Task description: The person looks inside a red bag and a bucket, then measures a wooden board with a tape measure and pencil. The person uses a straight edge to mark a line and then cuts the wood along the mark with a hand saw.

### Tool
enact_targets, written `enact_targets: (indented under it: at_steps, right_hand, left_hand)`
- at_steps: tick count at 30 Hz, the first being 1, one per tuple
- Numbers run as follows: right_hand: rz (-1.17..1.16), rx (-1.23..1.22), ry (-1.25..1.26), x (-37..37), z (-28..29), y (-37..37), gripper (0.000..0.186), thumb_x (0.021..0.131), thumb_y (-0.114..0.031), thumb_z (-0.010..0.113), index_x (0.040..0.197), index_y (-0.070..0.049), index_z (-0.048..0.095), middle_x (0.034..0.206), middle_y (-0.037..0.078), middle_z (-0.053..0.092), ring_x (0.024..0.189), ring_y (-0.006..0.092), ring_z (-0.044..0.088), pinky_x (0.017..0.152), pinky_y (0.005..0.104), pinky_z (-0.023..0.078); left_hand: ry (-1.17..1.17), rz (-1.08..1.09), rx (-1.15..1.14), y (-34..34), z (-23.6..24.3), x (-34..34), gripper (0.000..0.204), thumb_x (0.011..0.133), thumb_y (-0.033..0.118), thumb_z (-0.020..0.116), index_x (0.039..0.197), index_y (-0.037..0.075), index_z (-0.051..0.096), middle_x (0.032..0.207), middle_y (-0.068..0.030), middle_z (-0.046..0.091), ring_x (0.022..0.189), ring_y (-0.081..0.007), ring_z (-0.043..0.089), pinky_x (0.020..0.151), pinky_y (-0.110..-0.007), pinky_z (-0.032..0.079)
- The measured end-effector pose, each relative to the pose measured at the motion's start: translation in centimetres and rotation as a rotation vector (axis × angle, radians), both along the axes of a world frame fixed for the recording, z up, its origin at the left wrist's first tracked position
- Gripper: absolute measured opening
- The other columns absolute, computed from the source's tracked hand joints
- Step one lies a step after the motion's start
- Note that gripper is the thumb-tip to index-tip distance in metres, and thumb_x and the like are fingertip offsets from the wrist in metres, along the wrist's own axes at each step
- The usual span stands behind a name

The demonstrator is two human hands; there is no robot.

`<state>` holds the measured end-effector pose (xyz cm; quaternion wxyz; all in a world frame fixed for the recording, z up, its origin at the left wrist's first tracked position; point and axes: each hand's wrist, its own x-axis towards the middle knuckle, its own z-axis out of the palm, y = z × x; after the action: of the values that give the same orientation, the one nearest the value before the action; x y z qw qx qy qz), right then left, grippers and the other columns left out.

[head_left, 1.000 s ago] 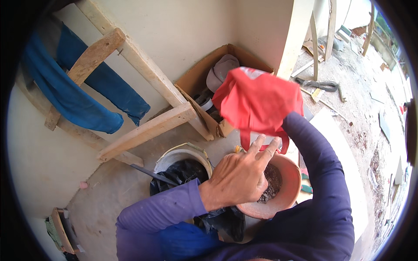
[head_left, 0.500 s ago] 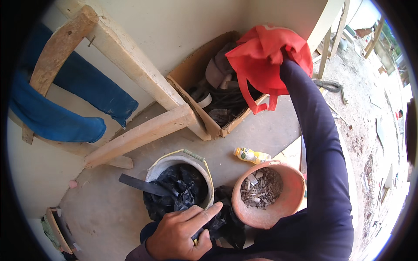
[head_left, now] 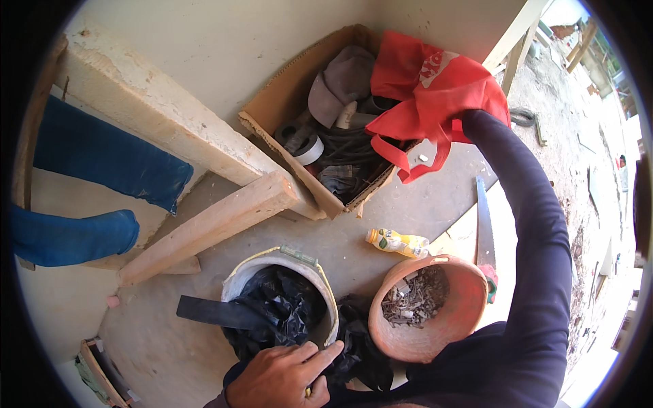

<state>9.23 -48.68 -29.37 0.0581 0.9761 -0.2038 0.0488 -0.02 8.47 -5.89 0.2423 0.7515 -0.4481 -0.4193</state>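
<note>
My left hand (head_left: 279,377) is at the bottom, next to a pale bucket (head_left: 328,299). Its index finger points out while the others curl around a small yellow thing, mostly hidden. In the bucket lie a black plastic bag (head_left: 286,306) and a flat dark strip (head_left: 218,312). My right arm (head_left: 527,197) reaches up to a red cloth bag (head_left: 435,88); the right hand is hidden within its folds. The bag rests over the right side of a cardboard box (head_left: 272,95) holding a grey cap (head_left: 343,78), a roll of tape (head_left: 309,148) and dark cords.
An orange pot (head_left: 428,340) with nails and debris stands right of the bucket. Beyond it lie a yellow bottle (head_left: 398,242) and a handsaw (head_left: 484,224). Wooden beams (head_left: 211,224) and blue trousers (head_left: 109,156) are at the left. Rubble ground lies at the far right.
The red bag has shifted right and spread out, with my right arm moving right along with it. More of the box's contents and the handsaw now show. My left hand sits slightly lower.
</note>
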Motion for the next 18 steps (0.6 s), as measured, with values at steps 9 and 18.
enact_targets:
  at_steps: [9,18]
  right_hand:
    - [0.336,0.085,-0.28,5.6,-0.8,9.3,0.039,0.092,-0.029,0.067,0.128,-0.016,0.067,0.103,0.015,0.072,0.092,0.0326,0.071,0.082,0.0433,0.056]
    - [0.354,0.137,-0.103,11.6,-5.6,14.2,0.034,0.091,-0.027,0.067,0.124,-0.015,0.068,0.101,0.015,0.072,0.091,0.0326,0.072,0.081,0.0433,0.056]
  left_hand:
    - [-0.003,-0.005,-0.01,-1.6,-1.2,0.5,0.058,0.081,0.007,0.068,0.139,0.003,0.067,0.104,-0.0228,0.069,0.085,-0.0426,0.07,0.076,-0.049,0.059]
    - [0.004,-0.004,0.138,-2.8,-1.8,1.4,0.061,0.08,0.005,0.07,0.141,0.004,0.066,0.108,-0.0236,0.07,0.086,-0.0418,0.071,0.079,-0.049,0.06]
